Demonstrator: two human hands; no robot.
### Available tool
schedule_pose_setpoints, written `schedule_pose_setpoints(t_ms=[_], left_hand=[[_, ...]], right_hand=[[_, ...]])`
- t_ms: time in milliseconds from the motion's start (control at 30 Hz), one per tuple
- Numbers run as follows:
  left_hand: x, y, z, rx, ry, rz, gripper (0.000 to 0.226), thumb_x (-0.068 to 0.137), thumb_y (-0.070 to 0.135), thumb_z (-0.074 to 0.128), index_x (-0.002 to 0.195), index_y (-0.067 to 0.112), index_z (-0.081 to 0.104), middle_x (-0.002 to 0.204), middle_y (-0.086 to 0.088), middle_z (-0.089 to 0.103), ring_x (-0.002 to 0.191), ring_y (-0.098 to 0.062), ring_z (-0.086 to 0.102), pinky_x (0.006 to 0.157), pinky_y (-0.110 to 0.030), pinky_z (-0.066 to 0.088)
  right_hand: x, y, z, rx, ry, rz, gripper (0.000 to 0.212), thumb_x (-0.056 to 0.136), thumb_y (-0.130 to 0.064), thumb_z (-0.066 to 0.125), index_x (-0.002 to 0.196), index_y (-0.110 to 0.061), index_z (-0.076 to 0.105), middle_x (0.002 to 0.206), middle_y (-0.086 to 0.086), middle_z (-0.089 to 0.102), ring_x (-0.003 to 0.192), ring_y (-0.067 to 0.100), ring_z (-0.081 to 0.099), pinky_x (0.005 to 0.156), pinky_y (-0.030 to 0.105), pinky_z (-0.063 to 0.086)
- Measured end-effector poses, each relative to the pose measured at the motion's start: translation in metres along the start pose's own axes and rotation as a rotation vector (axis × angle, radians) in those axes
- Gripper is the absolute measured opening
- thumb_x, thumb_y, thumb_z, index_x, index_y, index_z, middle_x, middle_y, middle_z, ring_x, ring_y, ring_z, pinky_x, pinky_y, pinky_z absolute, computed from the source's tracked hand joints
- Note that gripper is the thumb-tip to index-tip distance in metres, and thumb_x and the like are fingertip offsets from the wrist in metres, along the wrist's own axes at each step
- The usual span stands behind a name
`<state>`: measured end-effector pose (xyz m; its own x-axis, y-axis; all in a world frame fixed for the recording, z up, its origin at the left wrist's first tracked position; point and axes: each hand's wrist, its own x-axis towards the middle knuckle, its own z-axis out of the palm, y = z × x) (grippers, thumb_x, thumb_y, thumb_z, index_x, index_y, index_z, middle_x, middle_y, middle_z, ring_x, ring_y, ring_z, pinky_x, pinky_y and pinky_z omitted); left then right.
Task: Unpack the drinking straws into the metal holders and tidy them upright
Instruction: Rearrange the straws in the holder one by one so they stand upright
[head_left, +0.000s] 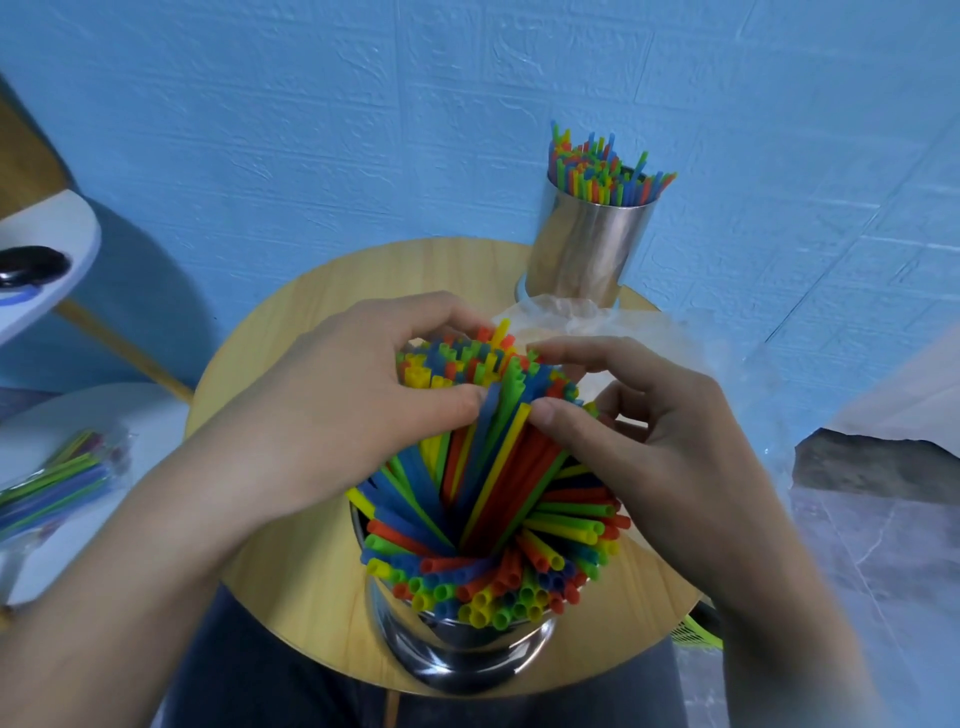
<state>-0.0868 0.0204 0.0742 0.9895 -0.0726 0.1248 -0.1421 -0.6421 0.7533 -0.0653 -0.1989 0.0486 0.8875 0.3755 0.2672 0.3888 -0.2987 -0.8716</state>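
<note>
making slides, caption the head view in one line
Left hand and right hand grip coloured straws in the near metal holder; a second holder stands behind.

Round wooden tabletop (291, 571) at centre, pale grain. Blue textured wall (363, 130) behind. Left: white round table (62, 228) w/ wooden leg (124, 348) and dark object (31, 265) on top – too blurred to identify. 2nd white round surface (62, 551) lower left. Grey marbled floor (857, 545) at right. Neon-yellow item (701, 631) by tabletop's right edge – unclear.
</note>
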Motion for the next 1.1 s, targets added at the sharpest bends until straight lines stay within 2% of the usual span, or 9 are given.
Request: schedule_pose_setpoints(t_ms=[100, 267, 333, 467, 567, 667, 867, 1000, 1100], left_hand=[[-0.004, 0.001, 0.001, 0.032, 0.056, -0.029, 0.035, 0.070, 0.055, 0.067, 0.105, 0.055, 0.060, 0.105, 0.028, 0.067, 0.095, -0.007, 0.067, 0.089, -0.044, 0.054], [-0.007, 0.002, 0.004, 0.025, 0.096, -0.038, 0.032, 0.070, 0.055, 0.066, 0.101, 0.051, 0.060, 0.100, 0.026, 0.066, 0.087, -0.008, 0.065, 0.083, -0.044, 0.054], [-0.007, 0.002, 0.003, -0.022, 0.071, -0.014, 0.030, 0.072, 0.051, 0.071, 0.101, 0.047, 0.064, 0.097, 0.023, 0.069, 0.084, -0.005, 0.067, 0.081, -0.038, 0.055], [-0.006, 0.003, -0.003, -0.196, -0.104, 0.028, 0.044, 0.073, 0.042, 0.079, 0.116, 0.041, 0.069, 0.107, 0.027, 0.072, 0.099, 0.009, 0.067, 0.082, -0.007, 0.049], [-0.002, 0.000, -0.002, -0.211, -0.112, 0.015, 0.037, 0.079, 0.032, 0.077, 0.115, 0.039, 0.070, 0.106, 0.023, 0.074, 0.097, 0.006, 0.070, 0.083, -0.014, 0.054], [0.001, -0.005, 0.002, -0.140, -0.008, 0.006, 0.025, 0.084, 0.022, 0.081, 0.101, 0.039, 0.072, 0.095, 0.022, 0.075, 0.087, 0.005, 0.070, 0.074, -0.010, 0.051], [-0.004, -0.003, 0.006, -0.026, 0.076, -0.063, 0.029, 0.078, 0.052, 0.078, 0.105, 0.050, 0.068, 0.100, 0.027, 0.070, 0.089, 0.001, 0.067, 0.088, -0.037, 0.056], [-0.008, -0.001, 0.004, 0.016, 0.051, -0.098, 0.039, 0.070, 0.055, 0.068, 0.109, 0.053, 0.065, 0.097, 0.022, 0.072, 0.088, -0.008, 0.070, 0.086, -0.041, 0.057], [-0.011, -0.001, -0.001, -0.013, 0.010, -0.090, 0.038, 0.070, 0.052, 0.068, 0.108, 0.050, 0.066, 0.097, 0.021, 0.073, 0.088, -0.005, 0.071, 0.086, -0.042, 0.058]], right_hand=[[0.002, -0.002, 0.001, 0.013, 0.000, 0.002, 0.023, 0.086, -0.039, 0.076, 0.109, -0.043, 0.074, 0.069, -0.030, 0.056, 0.064, 0.010, 0.050, 0.057, 0.017, 0.045], [0.001, -0.001, 0.001, 0.019, 0.026, -0.024, 0.018, 0.086, -0.043, 0.074, 0.103, -0.043, 0.073, 0.070, -0.023, 0.058, 0.063, 0.012, 0.051, 0.055, 0.015, 0.043], [0.000, -0.002, 0.001, 0.043, 0.024, -0.023, 0.015, 0.085, -0.042, 0.074, 0.101, -0.043, 0.074, 0.066, -0.012, 0.054, 0.063, 0.016, 0.050, 0.055, 0.016, 0.042], [0.001, -0.002, 0.001, 0.054, 0.015, -0.024, 0.016, 0.086, -0.040, 0.073, 0.100, -0.046, 0.074, 0.069, 0.003, 0.053, 0.067, 0.027, 0.053, 0.055, 0.027, 0.046], [0.001, -0.002, 0.002, 0.079, 0.002, -0.032, 0.022, 0.090, -0.030, 0.077, 0.108, -0.043, 0.074, 0.090, -0.009, 0.067, 0.072, 0.026, 0.053, 0.061, 0.036, 0.052], [0.001, -0.002, 0.002, 0.087, 0.016, -0.014, 0.029, 0.084, -0.034, 0.077, 0.112, -0.041, 0.072, 0.107, -0.010, 0.067, 0.072, 0.016, 0.054, 0.061, 0.033, 0.053], [0.000, 0.000, -0.005, 0.009, 0.013, 0.017, 0.032, 0.089, -0.031, 0.080, 0.117, -0.043, 0.070, 0.108, -0.014, 0.066, 0.078, 0.011, 0.059, 0.065, 0.029, 0.055], [0.001, -0.001, -0.008, -0.024, 0.038, 0.034, 0.028, 0.088, -0.029, 0.078, 0.112, -0.042, 0.072, 0.103, -0.014, 0.068, 0.076, 0.010, 0.058, 0.063, 0.026, 0.050], [0.003, 0.001, -0.009, -0.047, 0.043, 0.042, 0.022, 0.089, -0.032, 0.077, 0.108, -0.041, 0.074, 0.100, -0.014, 0.071, 0.078, 0.012, 0.060, 0.066, 0.034, 0.053]])
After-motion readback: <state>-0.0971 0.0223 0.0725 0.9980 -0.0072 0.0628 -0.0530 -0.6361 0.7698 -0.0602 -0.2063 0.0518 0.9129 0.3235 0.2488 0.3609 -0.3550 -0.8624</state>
